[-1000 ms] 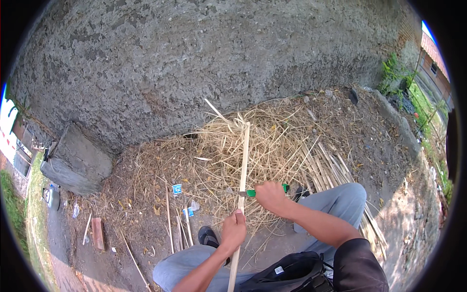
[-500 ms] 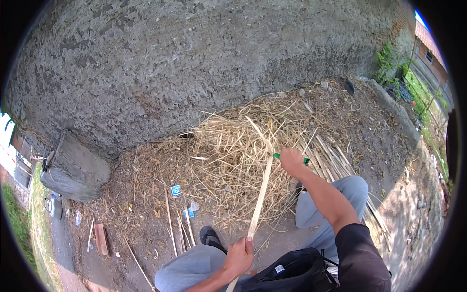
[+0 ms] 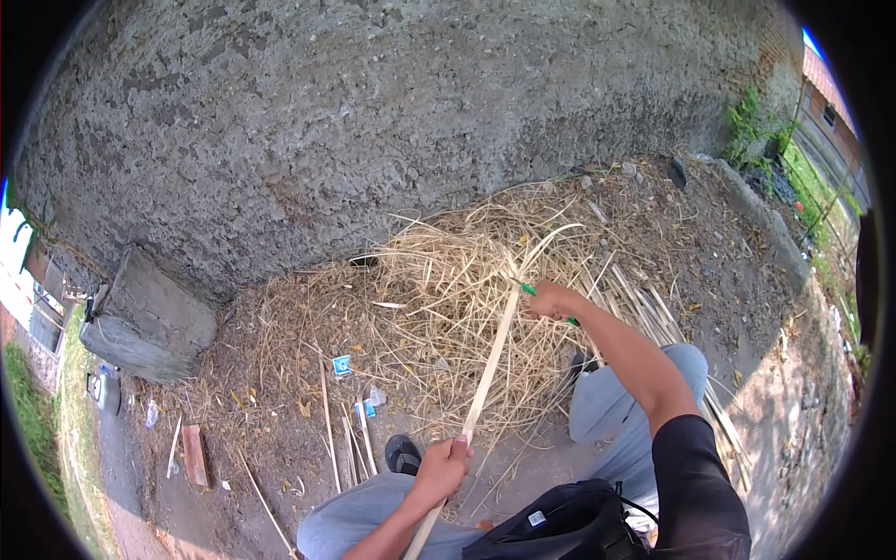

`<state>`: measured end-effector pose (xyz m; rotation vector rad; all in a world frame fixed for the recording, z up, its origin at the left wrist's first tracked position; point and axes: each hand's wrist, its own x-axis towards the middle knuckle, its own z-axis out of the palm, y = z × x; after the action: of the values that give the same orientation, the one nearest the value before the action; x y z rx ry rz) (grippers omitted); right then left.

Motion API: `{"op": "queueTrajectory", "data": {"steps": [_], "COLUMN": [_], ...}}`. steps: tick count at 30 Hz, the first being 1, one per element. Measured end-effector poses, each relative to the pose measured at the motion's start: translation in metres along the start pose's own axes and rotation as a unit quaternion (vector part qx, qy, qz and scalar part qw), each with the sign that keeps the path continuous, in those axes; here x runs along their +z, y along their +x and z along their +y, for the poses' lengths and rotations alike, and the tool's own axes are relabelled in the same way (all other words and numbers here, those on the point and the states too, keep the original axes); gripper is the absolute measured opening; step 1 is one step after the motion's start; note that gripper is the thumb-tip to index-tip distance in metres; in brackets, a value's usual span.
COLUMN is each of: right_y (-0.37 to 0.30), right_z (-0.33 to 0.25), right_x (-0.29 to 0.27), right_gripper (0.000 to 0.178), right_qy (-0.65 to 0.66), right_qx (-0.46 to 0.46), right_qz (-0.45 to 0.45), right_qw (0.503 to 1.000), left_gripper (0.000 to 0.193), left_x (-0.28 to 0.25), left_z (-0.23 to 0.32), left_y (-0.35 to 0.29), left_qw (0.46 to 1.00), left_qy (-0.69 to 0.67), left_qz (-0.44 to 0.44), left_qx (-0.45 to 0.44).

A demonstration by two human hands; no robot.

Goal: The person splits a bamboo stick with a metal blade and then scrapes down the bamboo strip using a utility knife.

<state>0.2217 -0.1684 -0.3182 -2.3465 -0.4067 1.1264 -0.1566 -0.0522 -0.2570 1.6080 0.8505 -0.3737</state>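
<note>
My left hand [image 3: 441, 473] is closed around the lower part of a long, pale bamboo strip [image 3: 492, 369]. The strip slants up and away from my lap, its far part over the heap of shavings. In my fist, my right hand [image 3: 553, 301] grips a green-handled knife [image 3: 528, 289], whose front end meets the strip near its far end; the blade is too small to make out. Beyond that contact, thin slivers [image 3: 551, 240] curl off to the right. Beneath both lies a tangled heap of bamboo shavings [image 3: 439, 317].
A rough grey wall [image 3: 373, 121] rises behind the heap. Bamboo strips [image 3: 644, 303] lie beside my right leg, others [image 3: 329, 420] left of my sandalled foot [image 3: 402, 455]. A concrete block [image 3: 154, 313] stands at left, near a reddish piece [image 3: 194, 455] and blue wrappers [image 3: 342, 366].
My left hand has drawn back toward me and slightly left with the strip. My right hand shifted slightly left, the knife tilting more; the slivers beyond it now bend to the right.
</note>
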Motion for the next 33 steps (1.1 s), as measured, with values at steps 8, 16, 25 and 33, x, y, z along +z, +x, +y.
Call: {"op": "queueTrajectory", "data": {"steps": [8,16,25,33], "right_y": [-0.093,-0.040,0.030,-0.021], "right_z": [-0.029,0.002,0.121,0.011], "right_x": [0.044,0.025,-0.093,-0.029], "right_gripper": [0.013,0.012,0.026,0.021], "right_qy": [-0.395,-0.412,-0.474,-0.299], "right_qx": [-0.162,-0.133,0.145,0.007], "right_qz": [0.257,0.295,0.288,0.252], "right_qw": [0.867,0.852,0.819,0.920], "left_gripper": [0.036,0.036,0.028,0.037], "left_x": [0.010,0.022,-0.044,-0.022], "left_z": [-0.007,-0.027,-0.048,-0.042], "left_y": [-0.007,-0.040,-0.043,-0.035], "left_qw": [0.959,0.953,0.968,0.985], "left_qy": [0.171,0.198,0.201,0.084], "left_qz": [0.097,0.100,0.098,0.110], "left_qx": [0.202,0.208,0.115,0.108]}}
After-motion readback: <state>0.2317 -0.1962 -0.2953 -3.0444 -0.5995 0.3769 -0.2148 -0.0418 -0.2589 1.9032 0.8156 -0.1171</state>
